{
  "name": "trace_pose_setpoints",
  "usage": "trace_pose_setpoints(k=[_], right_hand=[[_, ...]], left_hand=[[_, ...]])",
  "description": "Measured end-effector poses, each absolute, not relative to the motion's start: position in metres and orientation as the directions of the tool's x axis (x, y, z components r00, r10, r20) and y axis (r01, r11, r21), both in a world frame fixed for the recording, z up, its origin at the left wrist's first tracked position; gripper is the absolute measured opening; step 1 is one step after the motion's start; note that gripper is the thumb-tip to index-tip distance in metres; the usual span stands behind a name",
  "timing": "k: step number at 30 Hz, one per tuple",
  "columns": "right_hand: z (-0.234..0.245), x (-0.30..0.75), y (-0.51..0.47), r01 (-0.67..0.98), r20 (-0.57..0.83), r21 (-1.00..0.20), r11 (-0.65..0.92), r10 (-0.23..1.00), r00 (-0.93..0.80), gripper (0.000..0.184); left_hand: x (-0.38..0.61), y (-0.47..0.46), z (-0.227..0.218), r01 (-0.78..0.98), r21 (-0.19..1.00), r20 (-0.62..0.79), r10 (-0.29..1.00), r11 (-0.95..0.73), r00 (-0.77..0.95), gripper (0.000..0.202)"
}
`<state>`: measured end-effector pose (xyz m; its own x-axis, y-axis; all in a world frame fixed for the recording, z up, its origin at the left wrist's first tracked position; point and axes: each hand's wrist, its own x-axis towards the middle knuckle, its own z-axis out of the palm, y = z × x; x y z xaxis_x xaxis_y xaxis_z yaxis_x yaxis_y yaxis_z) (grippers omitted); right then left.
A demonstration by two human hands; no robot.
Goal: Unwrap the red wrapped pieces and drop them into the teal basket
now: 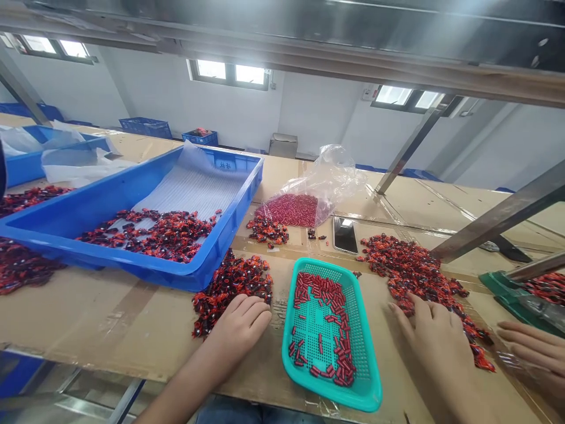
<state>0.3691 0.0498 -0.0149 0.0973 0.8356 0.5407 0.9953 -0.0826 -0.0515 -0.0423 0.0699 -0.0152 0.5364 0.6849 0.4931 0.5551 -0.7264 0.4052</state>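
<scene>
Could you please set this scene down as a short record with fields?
Left hand: at left pile of red-and-black parts; grip unclear
Right hand: fingertips at right pile; grip unclear
Between them: green basket holding small red cylinders
Beyond left pile: blue tray with similar parts
Beyond basket: phone, clear bag with red pieces
Far right: another person's hand

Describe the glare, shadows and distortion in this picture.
Head view: windows blown out white; glare streaking the overhead shelf; bright reflection on the phone; soft shadow beside the right hand; metal posts slanting, whether from lens or camera tilt is unclear.
</scene>
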Motion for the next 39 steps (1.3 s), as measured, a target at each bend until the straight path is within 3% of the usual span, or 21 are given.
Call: trace_pose_setpoints(k=[3, 5, 7, 9, 12, 15, 20, 25, 29, 34, 36, 39], right_hand=[[-0.007, 0.336, 0.042, 0.985, 0.508, -0.085, 0.149, 0.857, -0.085, 0.047], [-0.002, 0.308, 0.036, 0.912, 0.356, -0.146, 0.383, 0.881, -0.312, 0.030], [0.001, 0.280, 0.033, 0.841, 0.161, -0.198, 0.504, 0.863, -0.479, 0.020], [0.001, 0.259, 0.034, 0.842, 0.040, -0.184, 0.507, 0.860, -0.509, 0.027], [0.000, 0.243, 0.040, 0.857, -0.001, -0.152, 0.492, 0.867, -0.498, 0.023], [-0.001, 0.241, 0.043, 0.859, -0.025, -0.136, 0.494, 0.865, -0.502, 0.022], [-0.012, 0.240, 0.040, 0.877, -0.049, -0.099, 0.469, 0.878, -0.475, 0.018], [-0.037, 0.239, 0.040, 0.905, -0.016, -0.086, 0.417, 0.907, -0.420, 0.027], [-0.046, 0.241, 0.046, 0.899, 0.042, -0.158, 0.408, 0.913, -0.407, 0.033], [-0.014, 0.241, 0.042, 0.849, 0.103, -0.302, 0.434, 0.900, -0.424, 0.026], [0.010, 0.237, 0.033, 0.764, 0.142, -0.462, 0.451, 0.888, -0.438, 0.016], [0.039, 0.226, 0.016, 0.476, 0.294, -0.735, 0.483, 0.860, -0.418, 0.011]], left_hand=[[-0.039, 0.062, -0.010, 0.529, 0.492, 0.535, 0.720, -0.691, 0.442, 0.022], [-0.037, 0.054, -0.003, 0.501, 0.562, 0.541, 0.751, -0.658, 0.379, 0.021], [-0.034, 0.045, 0.003, 0.477, 0.627, 0.518, 0.787, -0.615, 0.334, 0.020], [-0.032, 0.037, 0.008, 0.426, 0.733, 0.463, 0.847, -0.531, 0.260, 0.015], [-0.031, 0.029, 0.004, 0.236, 0.907, 0.329, 0.936, -0.350, 0.124, 0.006], [-0.031, 0.025, -0.007, 0.056, 0.961, 0.267, 0.961, -0.271, 0.073, 0.009], [-0.024, 0.022, -0.007, 0.011, 0.959, 0.281, 0.959, -0.282, 0.019, 0.009], [-0.017, 0.017, 0.006, 0.078, 0.889, 0.451, 0.892, -0.451, 0.023, 0.025], [-0.013, 0.012, 0.008, 0.102, 0.835, 0.536, 0.842, -0.540, 0.065, 0.024], [-0.011, 0.006, 0.014, 0.112, 0.773, 0.611, 0.781, -0.624, 0.131, 0.013], [-0.011, 0.005, 0.019, 0.121, 0.737, 0.648, 0.746, -0.665, 0.154, 0.012], [-0.010, 0.006, 0.026, 0.183, 0.668, 0.691, 0.693, -0.721, 0.208, 0.009]])
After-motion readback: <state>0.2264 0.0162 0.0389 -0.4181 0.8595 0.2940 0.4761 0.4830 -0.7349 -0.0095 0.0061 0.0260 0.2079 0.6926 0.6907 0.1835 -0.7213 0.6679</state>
